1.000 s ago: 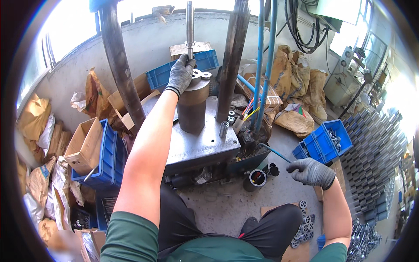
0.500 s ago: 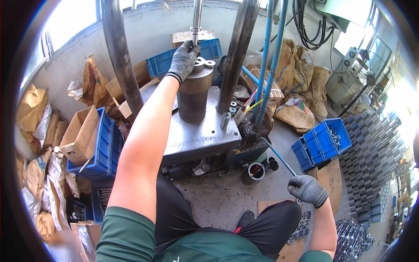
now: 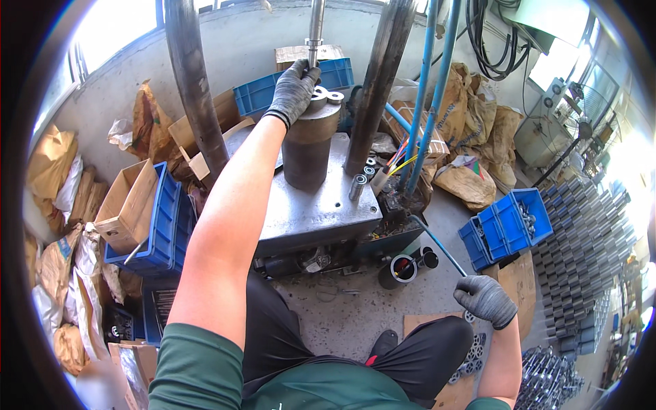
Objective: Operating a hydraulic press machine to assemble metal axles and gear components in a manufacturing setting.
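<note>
Left hand (image 3: pixel 295 87) is pressing on the metal rings (image 3: pixel 326 94) under its fingertips; right hand (image 3: pixel 486 301) is curling into a fist, well apart

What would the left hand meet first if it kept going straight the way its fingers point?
The left hand reaches away from the person, fingers on the flat metal rings atop the dark cylinder. Straight on, it would likely meet the thin vertical rod just past the fingertips, though depth is unclear.

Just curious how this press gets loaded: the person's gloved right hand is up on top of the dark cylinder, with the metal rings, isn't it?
Not quite: the head view shows the left hand on the dark cylinder by the metal rings. The right hand hangs low near the floor.
</note>
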A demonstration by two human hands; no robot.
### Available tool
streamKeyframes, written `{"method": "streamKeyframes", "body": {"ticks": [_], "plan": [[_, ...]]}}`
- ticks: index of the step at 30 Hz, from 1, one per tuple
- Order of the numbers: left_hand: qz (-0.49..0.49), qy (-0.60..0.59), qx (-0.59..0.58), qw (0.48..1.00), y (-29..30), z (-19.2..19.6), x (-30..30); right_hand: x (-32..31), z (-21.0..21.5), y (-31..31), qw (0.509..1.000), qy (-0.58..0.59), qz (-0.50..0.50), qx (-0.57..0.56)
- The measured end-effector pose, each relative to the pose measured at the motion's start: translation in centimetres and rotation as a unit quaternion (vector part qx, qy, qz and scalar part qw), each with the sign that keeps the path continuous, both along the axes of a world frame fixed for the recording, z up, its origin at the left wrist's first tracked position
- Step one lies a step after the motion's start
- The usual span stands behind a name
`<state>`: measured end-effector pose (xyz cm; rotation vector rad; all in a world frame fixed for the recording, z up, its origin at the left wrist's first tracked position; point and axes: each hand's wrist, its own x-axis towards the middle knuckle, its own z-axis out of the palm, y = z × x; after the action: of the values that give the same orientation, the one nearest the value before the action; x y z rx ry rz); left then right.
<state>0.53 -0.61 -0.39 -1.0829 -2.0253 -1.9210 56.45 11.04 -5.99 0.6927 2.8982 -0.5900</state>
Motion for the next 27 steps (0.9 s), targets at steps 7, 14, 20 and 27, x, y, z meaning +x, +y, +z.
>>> {"method": "streamKeyframes", "body": {"ticks": [7,14,20,27], "plan": [[-0.005,-0.011,-0.002,1.000,-0.1,0.1,0.1,0.1,-0.1,0.0,1.000,0.010,0.002,0.000],[-0.009,-0.009,-0.001,1.000,0.0,-0.2,-0.6,0.3,-0.5,0.4,1.000,0.021,-0.004,-0.005],[0.014,0.006,-0.010,1.000,-0.2,0.0,0.0,0.2,-0.4,0.4,1.000,0.010,0.001,-0.001],[0.009,0.001,-0.005,1.000,-0.3,0.2,0.4,0.0,0.7,1.1,1.000,-0.015,0.021,-0.014]]}}
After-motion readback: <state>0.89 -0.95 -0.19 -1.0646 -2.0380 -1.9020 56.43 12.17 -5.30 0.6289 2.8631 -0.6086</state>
